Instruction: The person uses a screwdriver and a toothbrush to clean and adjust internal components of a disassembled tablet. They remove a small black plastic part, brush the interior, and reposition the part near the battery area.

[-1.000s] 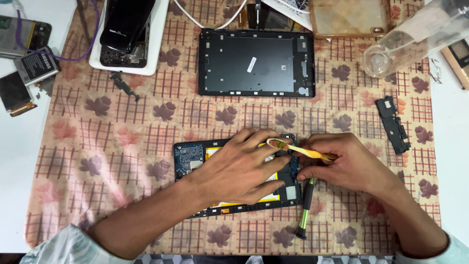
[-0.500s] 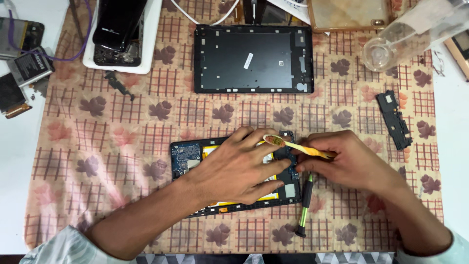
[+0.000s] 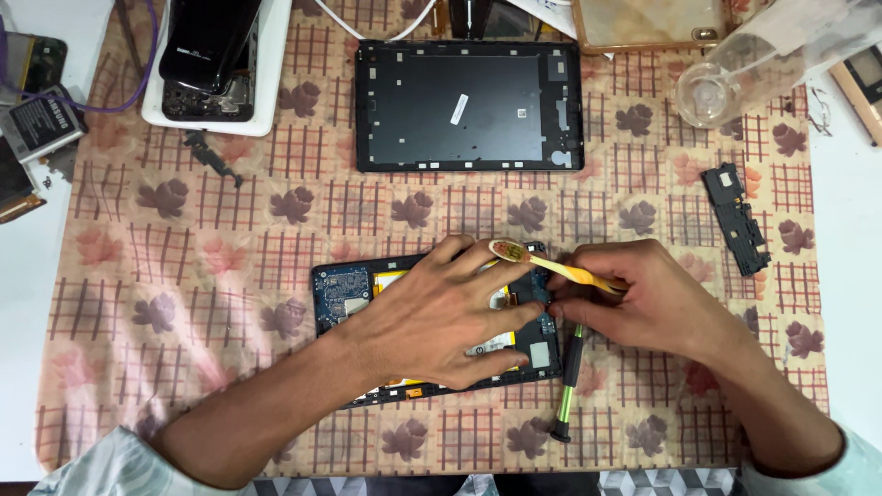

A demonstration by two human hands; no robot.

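Note:
An opened tablet [image 3: 344,294] with a blue circuit board and a yellow-edged battery lies on the patterned cloth [image 3: 184,276]. My left hand [image 3: 441,317] rests flat across it, fingers spread, pressing it down. My right hand [image 3: 643,308] sits at the tablet's right edge and grips a yellow toothbrush [image 3: 542,264] whose head points left over the left fingers. A black and green screwdriver [image 3: 568,386] lies on the cloth just below my right hand.
The tablet's black back cover [image 3: 469,106] lies above. A white tray [image 3: 266,83] with a dark phone is at top left, loose batteries [image 3: 37,115] at far left, a clear bottle [image 3: 763,55] at top right, and a small black part [image 3: 735,219] at right.
The view has shifted slightly, so the scene sits a little lower and to the right. Both hands stay on the tablet with the toothbrush in nearly the same place.

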